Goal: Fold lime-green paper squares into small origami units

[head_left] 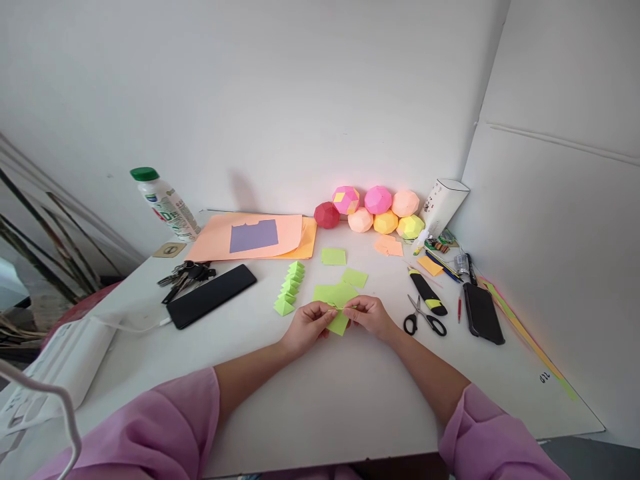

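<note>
Between my two hands is a small piece of light green paper (339, 324), its upper edge pinched on both sides. My left hand (309, 327) grips it from the left with thumb and fingers closed. On the right edge, my right hand (373, 316) pinches it in the same way. Just beyond lies a larger green sheet (333, 293), partly hidden by the fingers. Two more green paper pieces, one at the back (333, 257) and one tilted (355, 277), rest farther off. Left of my hands stands a row of folded green paper pyramids (290, 288).
Faceted paper balls (378, 200) are stacked against the wall. Scissors (424, 319), a box cutter (427, 291) and a phone (483, 313) lie at right. A black power bank (212, 296), keys (187, 277), a bottle (166, 205) and orange sheets (250, 237) occupy the left.
</note>
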{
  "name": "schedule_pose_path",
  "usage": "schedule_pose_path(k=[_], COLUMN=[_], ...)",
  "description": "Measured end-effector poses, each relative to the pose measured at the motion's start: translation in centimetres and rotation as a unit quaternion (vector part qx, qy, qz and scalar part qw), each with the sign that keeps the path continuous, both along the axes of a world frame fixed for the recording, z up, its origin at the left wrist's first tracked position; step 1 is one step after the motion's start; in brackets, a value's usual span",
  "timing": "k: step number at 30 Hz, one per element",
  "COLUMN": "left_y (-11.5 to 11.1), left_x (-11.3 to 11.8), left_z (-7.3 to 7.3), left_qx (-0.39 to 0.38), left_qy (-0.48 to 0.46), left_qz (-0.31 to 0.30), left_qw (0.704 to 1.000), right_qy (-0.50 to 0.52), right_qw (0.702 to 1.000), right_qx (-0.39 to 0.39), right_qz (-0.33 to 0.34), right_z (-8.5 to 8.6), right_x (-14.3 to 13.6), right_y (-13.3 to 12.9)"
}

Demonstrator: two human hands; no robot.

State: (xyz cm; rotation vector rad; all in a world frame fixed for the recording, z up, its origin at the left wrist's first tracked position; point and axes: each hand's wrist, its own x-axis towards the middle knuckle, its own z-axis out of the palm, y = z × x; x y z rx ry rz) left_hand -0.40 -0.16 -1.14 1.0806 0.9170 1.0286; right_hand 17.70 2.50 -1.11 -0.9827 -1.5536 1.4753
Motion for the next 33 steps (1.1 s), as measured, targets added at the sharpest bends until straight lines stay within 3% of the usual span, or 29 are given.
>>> schedule_pose_path(k=[10,16,26,33], left_y=[-0.2,-0.2,-0.2,-0.2], left_x=[-0.1,0.1,0.2,0.1], left_z=[0.3,0.5,0.2,0.3], left_qx=[-0.009,0.043,0.048,-0.007], left_qy=[-0.008,0.063,0.11,0.072], left_qz=[-0.006,-0.007,0.008,0.022], left_qw=[1.0,0.997,0.993,0.997], right_qy=[0.016,-0.019,-0.047,-0.004], right_qw=[1.0,0.999,0.998,1.0], right_qx=[-0.016,-0.02,-0.013,-0.013], right_qz=[0.01,0.026,0.026,-0.001], right_z=[0.1,-0.4,0.0,0.7], right_x=[0.0,-0.1,-0.1,0.0], right_y=[-0.1,-0.3,-0.4,-0.2])
